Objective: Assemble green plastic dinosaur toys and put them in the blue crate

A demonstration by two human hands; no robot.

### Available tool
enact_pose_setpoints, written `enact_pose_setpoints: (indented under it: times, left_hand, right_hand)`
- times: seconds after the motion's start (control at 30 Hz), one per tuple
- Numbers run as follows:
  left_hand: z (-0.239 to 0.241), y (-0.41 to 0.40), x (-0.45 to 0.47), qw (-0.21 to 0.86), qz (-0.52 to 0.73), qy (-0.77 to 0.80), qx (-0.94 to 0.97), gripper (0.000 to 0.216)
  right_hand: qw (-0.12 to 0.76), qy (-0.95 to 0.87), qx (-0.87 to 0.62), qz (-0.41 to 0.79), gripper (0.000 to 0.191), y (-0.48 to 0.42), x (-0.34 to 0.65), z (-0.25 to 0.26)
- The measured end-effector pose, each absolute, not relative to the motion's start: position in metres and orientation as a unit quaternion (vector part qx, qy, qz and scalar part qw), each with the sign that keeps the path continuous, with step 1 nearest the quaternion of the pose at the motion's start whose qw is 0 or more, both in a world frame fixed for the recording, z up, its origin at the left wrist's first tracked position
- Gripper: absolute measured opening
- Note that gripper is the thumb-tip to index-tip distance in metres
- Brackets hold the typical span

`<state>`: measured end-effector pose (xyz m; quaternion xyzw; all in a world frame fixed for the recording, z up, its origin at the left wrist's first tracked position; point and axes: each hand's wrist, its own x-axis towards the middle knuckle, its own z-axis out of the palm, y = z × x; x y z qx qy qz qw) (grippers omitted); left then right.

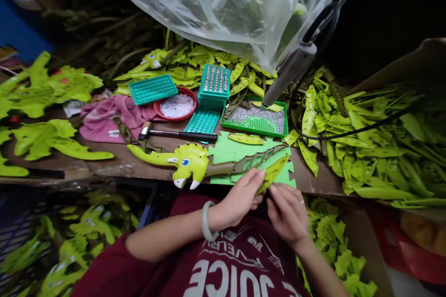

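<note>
My left hand point(242, 195) is closed on a curved, leaf-shaped yellow-green plastic piece point(277, 171), thumb along its side. At the lower end of the same piece, the fingers of my right hand point(288, 213) are pinched together; the fingertips are partly hidden. Just beyond my hands lies a toy with a horned dinosaur head point(190, 163) and an olive openwork part point(237, 164), resting partly on a green foam mat point(223, 148). A smaller yellow-green piece point(245, 139) lies flat on that mat.
An electric screwdriver point(291, 74) hangs over a green tray point(256, 127) of small screws. A hammer point(167, 134), red bowl point(178, 110), teal boxes point(213, 90) and pink cloth point(101, 118) lie leftward. Yellow-green parts point(379, 153) are heaped at right; a plastic bag point(223, 0) hangs above.
</note>
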<state>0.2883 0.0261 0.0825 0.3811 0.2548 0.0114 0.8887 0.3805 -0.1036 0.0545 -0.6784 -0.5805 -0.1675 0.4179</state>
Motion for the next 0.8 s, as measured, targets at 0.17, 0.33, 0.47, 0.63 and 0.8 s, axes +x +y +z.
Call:
enact_pose_setpoints:
  times: [0.17, 0.33, 0.47, 0.63, 0.8]
  left_hand:
    - [0.094, 0.039, 0.279, 0.801, -0.053, 0.179, 0.569, 0.044]
    - [0.095, 0.086, 0.256, 0.432, -0.003, 0.118, 0.894, 0.038]
    - [0.084, 0.119, 0.240, 0.112, -0.066, 0.111, 0.985, 0.044]
    - [0.096, 0.114, 0.237, 0.100, -0.064, 0.048, 0.992, 0.042]
    - [0.123, 0.106, 0.243, 0.136, -0.113, 0.038, 0.983, 0.040]
  right_hand:
    - [0.643, -0.353, -0.675, 0.075, 0.047, -0.097, 0.375, 0.043]
    - [0.637, -0.297, -0.705, 0.088, 0.038, -0.125, 0.409, 0.054]
    - [0.644, -0.195, -0.697, 0.247, 0.043, -0.133, 0.412, 0.048]
    - [0.714, -0.105, -0.577, 0.382, 0.048, -0.086, 0.377, 0.032]
    - [0.752, -0.130, -0.530, 0.369, 0.056, -0.059, 0.371, 0.027]
